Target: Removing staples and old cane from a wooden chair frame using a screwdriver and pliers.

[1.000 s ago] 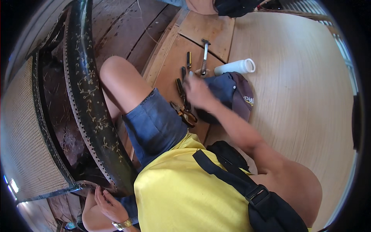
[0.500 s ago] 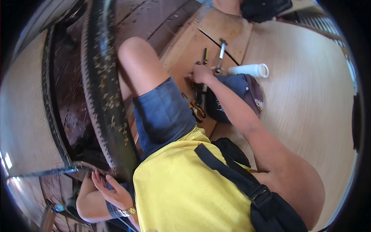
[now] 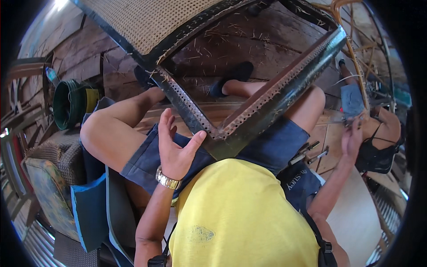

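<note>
A dark wooden chair frame leans across my thighs, its near corner against my yellow shirt. Small holes run in rows along its rails, and a woven cane panel fills the far part. My left hand, a metal watch on its wrist, is open beside the left rail, its thumb at the rail's edge. Out to the right, my right hand is raised with its fingers pinched together; a thin dark item seems to stick out of them, too small to name. Several hand tools and a dark blue cap lie below that hand.
On the left stand a green bucket, a patterned cushion and a blue padded piece. Another person sits at the right beside a rattan frame. Straw-like scraps lie on the plank floor.
My view has swung from the tools on the right to the chair frame. My right hand has lifted away from the tools. My left hand remains open by the frame.
</note>
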Tool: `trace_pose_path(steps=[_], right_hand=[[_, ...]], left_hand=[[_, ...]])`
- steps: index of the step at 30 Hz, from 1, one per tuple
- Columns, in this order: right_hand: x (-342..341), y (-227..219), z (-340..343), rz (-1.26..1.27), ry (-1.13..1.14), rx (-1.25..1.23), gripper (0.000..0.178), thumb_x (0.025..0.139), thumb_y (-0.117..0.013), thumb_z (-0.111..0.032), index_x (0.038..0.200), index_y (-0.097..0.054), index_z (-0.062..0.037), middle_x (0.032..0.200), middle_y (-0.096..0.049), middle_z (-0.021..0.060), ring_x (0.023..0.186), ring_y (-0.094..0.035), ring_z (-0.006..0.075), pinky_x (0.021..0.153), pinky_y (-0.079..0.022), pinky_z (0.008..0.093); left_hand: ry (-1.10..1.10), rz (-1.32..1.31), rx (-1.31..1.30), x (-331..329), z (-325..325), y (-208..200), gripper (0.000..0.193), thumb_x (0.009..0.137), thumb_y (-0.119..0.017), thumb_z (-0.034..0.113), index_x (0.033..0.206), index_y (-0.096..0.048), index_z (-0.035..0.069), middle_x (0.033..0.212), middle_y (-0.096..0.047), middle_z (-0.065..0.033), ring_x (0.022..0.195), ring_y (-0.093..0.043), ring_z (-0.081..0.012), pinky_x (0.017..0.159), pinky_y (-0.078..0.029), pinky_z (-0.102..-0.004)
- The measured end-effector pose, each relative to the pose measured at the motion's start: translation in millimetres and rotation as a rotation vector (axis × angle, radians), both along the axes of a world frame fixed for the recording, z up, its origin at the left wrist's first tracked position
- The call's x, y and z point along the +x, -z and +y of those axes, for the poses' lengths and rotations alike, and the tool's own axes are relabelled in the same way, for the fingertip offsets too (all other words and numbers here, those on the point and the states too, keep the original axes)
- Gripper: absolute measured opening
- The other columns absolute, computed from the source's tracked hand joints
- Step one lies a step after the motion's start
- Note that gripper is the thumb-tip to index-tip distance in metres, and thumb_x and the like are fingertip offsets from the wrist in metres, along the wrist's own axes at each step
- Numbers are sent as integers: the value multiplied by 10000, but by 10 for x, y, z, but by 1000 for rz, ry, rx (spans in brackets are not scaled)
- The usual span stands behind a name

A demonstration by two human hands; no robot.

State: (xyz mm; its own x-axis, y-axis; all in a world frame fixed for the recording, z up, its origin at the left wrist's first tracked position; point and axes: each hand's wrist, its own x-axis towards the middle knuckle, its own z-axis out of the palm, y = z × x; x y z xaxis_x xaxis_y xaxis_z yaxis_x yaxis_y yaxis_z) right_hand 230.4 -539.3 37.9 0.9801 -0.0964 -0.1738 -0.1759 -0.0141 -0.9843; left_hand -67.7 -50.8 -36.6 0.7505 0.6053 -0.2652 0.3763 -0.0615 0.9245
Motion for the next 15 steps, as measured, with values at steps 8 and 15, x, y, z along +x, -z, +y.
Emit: trace_pose_path(steps=[8, 15], right_hand=[[-319, -457, 3370, -245, -686, -268, 458, 1066, -582, -204, 1427, -380, -8, 998, -693, 98, 768, -634, 103, 626, -508, 212], [-559, 139, 4354, -234, -964, -387, 443, 1002, -679, -224, 1333, -440, -53, 869, -666, 101, 762, -706, 149, 657, -561, 284]], left_hand=[[-142, -131, -719, 7, -132, -2, 893, 881, -836, 220, 1546, -287, -12, 1485, -464, -177, 1306, -526, -239, 1099, -446, -375], [-136, -145, -733, -9, -50, 138, 888, 881, -835, 210, 1551, -293, -5, 1496, -457, -175, 1299, -528, -234, 1070, -465, -371]])
